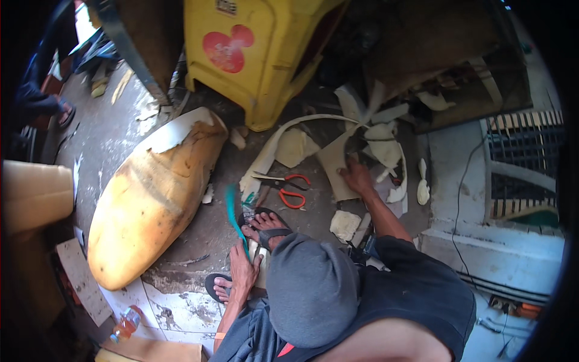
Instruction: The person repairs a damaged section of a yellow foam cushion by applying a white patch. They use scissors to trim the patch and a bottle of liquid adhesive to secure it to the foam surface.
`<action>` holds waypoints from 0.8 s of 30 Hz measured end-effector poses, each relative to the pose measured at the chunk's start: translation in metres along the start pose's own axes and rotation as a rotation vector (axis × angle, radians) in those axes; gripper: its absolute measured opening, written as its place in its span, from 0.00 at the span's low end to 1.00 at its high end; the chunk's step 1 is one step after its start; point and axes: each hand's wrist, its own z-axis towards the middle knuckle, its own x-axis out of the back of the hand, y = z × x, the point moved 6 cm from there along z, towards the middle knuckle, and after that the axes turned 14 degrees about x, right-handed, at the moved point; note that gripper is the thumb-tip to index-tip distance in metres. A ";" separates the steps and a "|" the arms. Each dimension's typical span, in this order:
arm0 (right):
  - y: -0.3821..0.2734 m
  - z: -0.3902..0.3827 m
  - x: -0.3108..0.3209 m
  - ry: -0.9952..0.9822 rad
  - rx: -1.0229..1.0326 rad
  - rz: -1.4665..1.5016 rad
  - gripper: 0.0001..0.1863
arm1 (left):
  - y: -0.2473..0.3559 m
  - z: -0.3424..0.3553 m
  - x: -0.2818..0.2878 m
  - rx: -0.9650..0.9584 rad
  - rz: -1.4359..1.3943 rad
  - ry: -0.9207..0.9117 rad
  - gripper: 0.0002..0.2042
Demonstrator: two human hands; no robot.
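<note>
My left hand (242,273) is low in the middle, beside a foot in a flip-flop. Its fingers close on the lower end of a curved teal strip (233,212), and a cream piece (260,265) shows beside the thumb. Farther off to the right, my right hand (357,177) grips the edge of a wide beige strip (333,169). Its fingertips are partly hidden. Between the hands lie orange-handled scissors (289,186), opened out on the dark floor. A long pale strip (269,146) curves round behind them.
A large yellow foam seat shape (154,199) lies at left. A yellow plastic stool (241,66) stands behind. Cream scraps (345,225) are scattered about. A bottle (126,324) lies lower left, a metal grille (525,163) is at right, and another person's foot (66,112) shows far left.
</note>
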 end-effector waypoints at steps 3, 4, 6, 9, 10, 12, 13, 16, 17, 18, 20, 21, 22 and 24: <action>0.058 -0.034 0.037 0.318 -0.094 0.065 0.26 | 0.004 -0.014 -0.016 -0.131 0.257 0.072 0.42; 0.076 -0.046 0.042 0.325 -0.175 0.061 0.26 | -0.010 -0.016 -0.030 -0.127 0.345 0.089 0.42; 0.103 -0.071 0.045 0.327 -0.333 0.056 0.26 | -0.045 -0.012 -0.067 -0.111 0.516 0.125 0.41; 0.122 -0.116 0.033 0.212 -0.519 0.058 0.29 | -0.011 -0.019 -0.040 -0.037 0.348 0.010 0.33; 0.128 -0.131 0.026 0.224 -0.496 0.053 0.30 | -0.008 -0.018 -0.038 0.002 0.291 -0.011 0.32; 0.154 -0.163 0.007 0.251 -0.461 0.027 0.33 | -0.029 -0.003 -0.046 0.101 0.081 -0.043 0.29; 0.176 -0.170 -0.006 -0.002 -0.611 -0.056 0.33 | -0.033 -0.002 -0.044 0.091 0.083 -0.046 0.29; 0.142 -0.144 0.007 -0.356 -0.560 -0.365 0.29 | -0.044 0.001 -0.033 0.050 0.098 -0.038 0.29; 0.125 -0.127 0.024 -0.200 -0.551 -0.378 0.27 | -0.047 0.002 -0.032 0.035 0.095 -0.041 0.29; 0.111 -0.105 0.044 -0.037 -0.535 -0.390 0.25 | -0.049 0.004 -0.029 0.018 0.090 -0.038 0.29; 0.073 -0.073 0.082 0.527 -0.149 -0.643 0.20 | -0.045 0.005 -0.024 -0.025 0.052 -0.031 0.29; 0.068 -0.054 0.086 0.563 -0.009 -0.759 0.19 | -0.041 0.007 -0.019 -0.032 0.038 -0.014 0.29; 0.072 -0.042 0.091 0.588 0.124 -0.884 0.19 | -0.014 0.005 -0.006 -0.037 0.020 -0.010 0.29; 0.086 -0.012 0.098 0.435 0.148 -0.834 0.18 | 0.018 -0.002 0.025 -0.049 0.005 0.045 0.28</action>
